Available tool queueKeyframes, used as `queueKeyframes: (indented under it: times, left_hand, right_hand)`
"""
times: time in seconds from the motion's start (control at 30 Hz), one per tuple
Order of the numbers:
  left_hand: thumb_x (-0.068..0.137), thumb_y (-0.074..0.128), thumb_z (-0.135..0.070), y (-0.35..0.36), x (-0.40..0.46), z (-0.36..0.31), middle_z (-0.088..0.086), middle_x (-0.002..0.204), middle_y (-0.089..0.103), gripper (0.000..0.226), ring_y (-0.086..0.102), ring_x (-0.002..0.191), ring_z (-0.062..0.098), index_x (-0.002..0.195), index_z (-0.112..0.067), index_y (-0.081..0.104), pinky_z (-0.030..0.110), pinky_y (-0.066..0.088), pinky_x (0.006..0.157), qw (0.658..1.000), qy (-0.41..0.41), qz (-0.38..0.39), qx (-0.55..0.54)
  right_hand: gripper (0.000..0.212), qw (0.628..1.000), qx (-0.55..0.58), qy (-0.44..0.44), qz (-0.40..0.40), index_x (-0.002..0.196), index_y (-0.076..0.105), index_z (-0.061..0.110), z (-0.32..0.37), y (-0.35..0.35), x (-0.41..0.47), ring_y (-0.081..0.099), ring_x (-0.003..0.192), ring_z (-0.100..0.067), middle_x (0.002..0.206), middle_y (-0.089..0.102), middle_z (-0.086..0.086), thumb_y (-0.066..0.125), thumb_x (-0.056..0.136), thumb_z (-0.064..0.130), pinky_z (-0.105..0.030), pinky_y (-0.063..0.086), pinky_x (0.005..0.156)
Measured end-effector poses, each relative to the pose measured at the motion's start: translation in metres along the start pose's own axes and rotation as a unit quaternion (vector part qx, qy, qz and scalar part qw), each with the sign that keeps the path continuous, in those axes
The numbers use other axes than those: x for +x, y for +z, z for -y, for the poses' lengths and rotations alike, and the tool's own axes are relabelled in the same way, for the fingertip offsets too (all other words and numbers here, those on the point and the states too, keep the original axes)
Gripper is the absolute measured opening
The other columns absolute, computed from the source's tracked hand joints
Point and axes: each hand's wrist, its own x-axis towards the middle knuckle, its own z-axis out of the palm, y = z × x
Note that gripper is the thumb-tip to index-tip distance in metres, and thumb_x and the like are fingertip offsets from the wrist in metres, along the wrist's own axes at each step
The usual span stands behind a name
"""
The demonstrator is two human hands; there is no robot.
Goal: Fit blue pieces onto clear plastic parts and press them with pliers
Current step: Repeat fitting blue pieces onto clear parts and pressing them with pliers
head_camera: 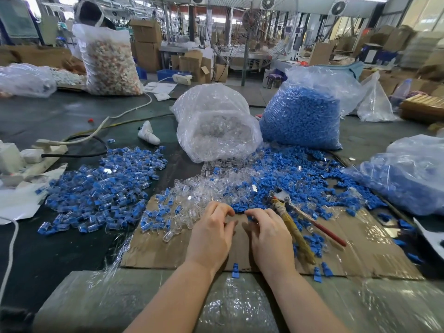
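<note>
While both hands sit on the cardboard (360,251):
left hand (211,236): fingers curled, contents unclear
right hand (269,236): fingers curled, contents unclear
pliers (296,227): lying beside right hand

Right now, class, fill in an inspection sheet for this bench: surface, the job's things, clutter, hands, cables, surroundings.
Surface: cardboard sheet on a dark table.
Job's things: loose blue pieces; clear plastic parts; fitted pile; pliers lying unheld.
Clutter: bag of clear parts, bag of blue pieces, white scraps.
Hands: left hand and right hand, fingers curled over small parts; grip unclear.
Cables: white cord, black cable.
Surroundings: standing fan, cardboard boxes.
</note>
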Motion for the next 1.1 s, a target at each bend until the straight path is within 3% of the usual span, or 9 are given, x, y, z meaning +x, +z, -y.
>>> queueKeyframes:
  times: [0.1, 0.23, 0.4, 0.53, 0.6, 0.83, 0.93, 1.1]
  left_hand:
    - [0.087, 0.063, -0.016, -0.0010, 0.0000, -0.0007, -0.012, 0.091, 0.049, 0.007, 0.051, 0.065, -0.003, 0.092, -0.011, 0.062, 0.004, 0.041, 0.069, 1.000, -0.013, -0.012, -0.011]
    - [0.086, 0.064, -0.017, -0.0022, -0.0012, -0.0019, -0.011, 0.092, 0.049, 0.010, 0.055, 0.074, 0.003, 0.094, -0.010, 0.064, 0.012, 0.047, 0.074, 1.000, -0.004, 0.001, -0.007]
    - [0.086, 0.064, -0.020, -0.0042, -0.0028, -0.0035, -0.012, 0.086, 0.052, 0.010, 0.052, 0.075, 0.004, 0.093, -0.013, 0.067, 0.007, 0.040, 0.070, 1.000, 0.003, -0.003, 0.001]
    - [0.088, 0.062, -0.019, -0.0038, -0.0031, -0.0024, -0.010, 0.088, 0.057, 0.010, 0.054, 0.083, 0.007, 0.096, -0.016, 0.067, 0.015, 0.042, 0.077, 1.000, 0.002, 0.010, -0.004]
    - [0.089, 0.060, -0.017, -0.0040, -0.0027, -0.0016, -0.009, 0.091, 0.059, 0.015, 0.054, 0.085, 0.007, 0.102, -0.016, 0.068, 0.011, 0.040, 0.078, 1.000, -0.003, 0.010, -0.013]
    - [0.089, 0.060, -0.017, -0.0046, -0.0041, -0.0003, -0.013, 0.079, 0.065, 0.007, 0.059, 0.075, -0.001, 0.092, -0.022, 0.065, 0.011, 0.046, 0.072, 0.996, -0.045, 0.029, -0.067]
    - [0.090, 0.059, -0.017, -0.0044, -0.0029, 0.0009, -0.014, 0.081, 0.065, 0.012, 0.060, 0.076, -0.002, 0.097, -0.024, 0.064, 0.007, 0.045, 0.070, 0.993, -0.069, 0.029, -0.088]
    - [0.091, 0.058, -0.017, -0.0045, -0.0022, 0.0028, -0.014, 0.083, 0.065, 0.016, 0.061, 0.079, -0.001, 0.102, -0.027, 0.064, 0.016, 0.050, 0.074, 0.990, -0.094, 0.036, -0.100]
  right_hand:
    - [0.011, 1.000, 0.001, 0.003, 0.006, 0.097, 0.064, 0.016, -0.0003, -0.0006, -0.0004, 0.054, 0.087, -0.011, 0.090, 0.063, 0.006, 0.060, 0.088, 0.011, -0.016, 0.034, 0.073]
    - [0.006, 1.000, 0.005, 0.006, 0.005, 0.086, 0.062, 0.017, -0.0014, -0.0014, -0.0010, 0.051, 0.078, -0.008, 0.082, 0.062, 0.008, 0.060, 0.088, 0.012, -0.015, 0.031, 0.067]
    - [0.004, 1.000, 0.020, -0.005, 0.000, 0.085, 0.062, 0.015, -0.0004, -0.0029, -0.0018, 0.052, 0.080, -0.011, 0.082, 0.060, 0.007, 0.062, 0.087, 0.012, -0.018, 0.036, 0.071]
    - [0.004, 1.000, 0.029, -0.007, 0.000, 0.085, 0.063, 0.015, 0.0004, -0.0045, -0.0025, 0.053, 0.080, -0.011, 0.082, 0.061, 0.007, 0.061, 0.088, 0.012, -0.020, 0.039, 0.072]
    - [0.005, 0.999, 0.034, -0.004, 0.001, 0.086, 0.063, 0.015, 0.0004, -0.0053, -0.0026, 0.054, 0.080, -0.011, 0.082, 0.062, 0.007, 0.060, 0.088, 0.012, -0.021, 0.040, 0.072]
    - [0.005, 0.997, 0.074, 0.022, -0.005, 0.086, 0.065, 0.015, 0.0002, -0.0075, -0.0029, 0.058, 0.077, -0.011, 0.080, 0.065, 0.007, 0.061, 0.089, 0.014, -0.025, 0.045, 0.073]
    - [0.004, 0.994, 0.104, 0.038, -0.014, 0.085, 0.062, 0.018, -0.0007, -0.0081, -0.0032, 0.057, 0.075, -0.009, 0.077, 0.062, 0.010, 0.062, 0.088, 0.018, -0.023, 0.044, 0.071]
    - [0.010, 0.987, 0.157, 0.030, -0.020, 0.082, 0.058, 0.024, 0.0009, -0.0079, -0.0042, 0.057, 0.074, -0.002, 0.075, 0.060, 0.014, 0.064, 0.088, 0.017, -0.024, 0.048, 0.070]
